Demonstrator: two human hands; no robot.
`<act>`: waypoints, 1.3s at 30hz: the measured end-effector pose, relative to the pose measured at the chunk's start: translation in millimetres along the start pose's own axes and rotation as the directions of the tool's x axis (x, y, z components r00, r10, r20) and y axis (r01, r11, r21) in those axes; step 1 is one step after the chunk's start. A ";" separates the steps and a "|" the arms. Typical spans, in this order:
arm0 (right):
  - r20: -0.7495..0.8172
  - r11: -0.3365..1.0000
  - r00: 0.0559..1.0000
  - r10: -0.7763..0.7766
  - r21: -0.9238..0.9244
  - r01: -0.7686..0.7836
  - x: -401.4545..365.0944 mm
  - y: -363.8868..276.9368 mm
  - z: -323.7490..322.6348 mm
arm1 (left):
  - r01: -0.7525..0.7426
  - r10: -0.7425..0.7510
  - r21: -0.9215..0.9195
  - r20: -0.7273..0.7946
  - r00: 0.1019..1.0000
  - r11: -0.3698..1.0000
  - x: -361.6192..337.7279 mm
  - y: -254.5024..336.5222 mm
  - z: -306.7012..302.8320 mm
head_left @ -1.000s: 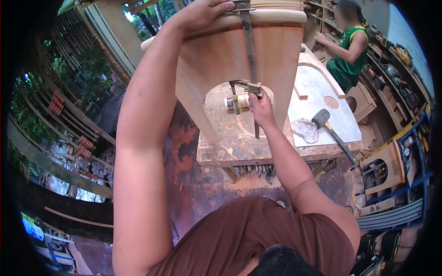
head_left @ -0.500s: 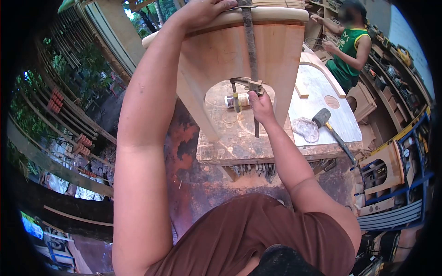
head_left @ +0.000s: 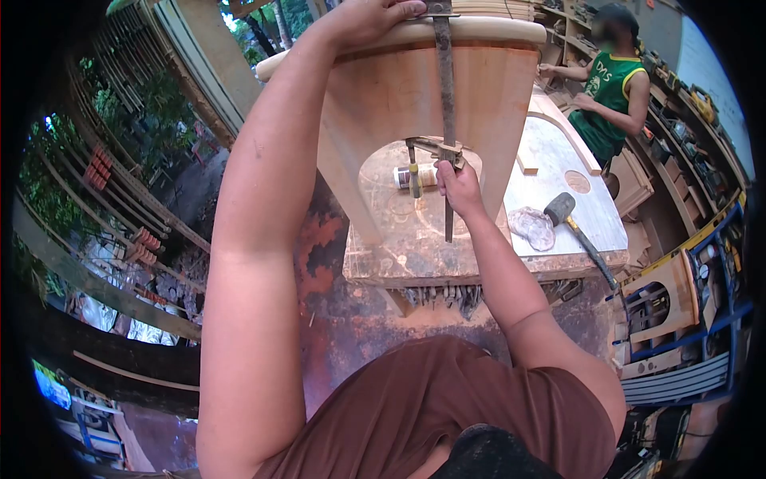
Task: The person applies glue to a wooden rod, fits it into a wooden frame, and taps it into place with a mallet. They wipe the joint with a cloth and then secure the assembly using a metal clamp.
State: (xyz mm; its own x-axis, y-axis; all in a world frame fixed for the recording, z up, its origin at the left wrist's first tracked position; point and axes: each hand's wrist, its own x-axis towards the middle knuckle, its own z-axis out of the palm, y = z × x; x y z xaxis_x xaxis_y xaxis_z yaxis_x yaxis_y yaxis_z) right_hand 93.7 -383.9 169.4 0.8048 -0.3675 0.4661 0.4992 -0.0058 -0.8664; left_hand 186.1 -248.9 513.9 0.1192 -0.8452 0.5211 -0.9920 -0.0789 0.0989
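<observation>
A long metal bar clamp (head_left: 448,88) runs down the face of an upright wooden piece (head_left: 383,92) with rounded top rail (head_left: 495,32) and arched cut-out. At the top, my left hand (head_left: 371,20) lies over the rail, its thumb against the clamp's upper jaw; its other fingers are partly cut off by the frame edge. Lower down, my right hand (head_left: 461,190) is closed around the clamp's sliding jaw, in front of the arch. From that jaw hangs the screw with a yellowish handle (head_left: 415,180). Behind it a white labelled container (head_left: 404,176) lies on its side.
The piece stands on a worn workbench (head_left: 383,267). On a pale board (head_left: 594,219) at right rest a mallet (head_left: 561,207) and a clear plastic bag (head_left: 532,229). A co-worker in a green jersey (head_left: 614,88) stands beyond, near tool shelves (head_left: 678,120).
The wooden piece and clamp appear slightly further right in view, with both my hands keeping their places on them. The co-worker's raised hand has come down.
</observation>
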 end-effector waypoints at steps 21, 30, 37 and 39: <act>-0.268 0.814 0.900 0.345 0.562 -0.145 -71.2 69.6 94.0 | -0.018 0.018 0.028 -0.025 1.000 0.999 0.2 0.9 3.6; -0.116 0.463 0.959 0.259 0.886 -0.018 -21.1 112.1 85.4 | -0.027 0.029 0.056 -0.039 0.999 0.998 -0.9 5.5 8.8; -0.263 0.351 0.952 0.155 0.916 0.196 -19.9 116.6 99.8 | 0.137 -0.132 0.050 -0.098 0.986 0.989 13.3 -21.9 14.4; -0.250 0.383 0.957 0.150 0.907 0.176 -20.3 118.9 97.5 | 0.141 -0.136 0.086 -0.071 0.988 0.986 14.3 -28.2 10.8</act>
State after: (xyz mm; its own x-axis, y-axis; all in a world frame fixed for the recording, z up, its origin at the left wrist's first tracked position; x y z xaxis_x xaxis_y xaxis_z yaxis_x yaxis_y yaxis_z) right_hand 168.0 -286.4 74.4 0.7647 -0.5845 0.2712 0.6243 0.7763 -0.0872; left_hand 215.3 -264.4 509.4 0.2553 -0.7871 0.5614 -0.9651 -0.2427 0.0986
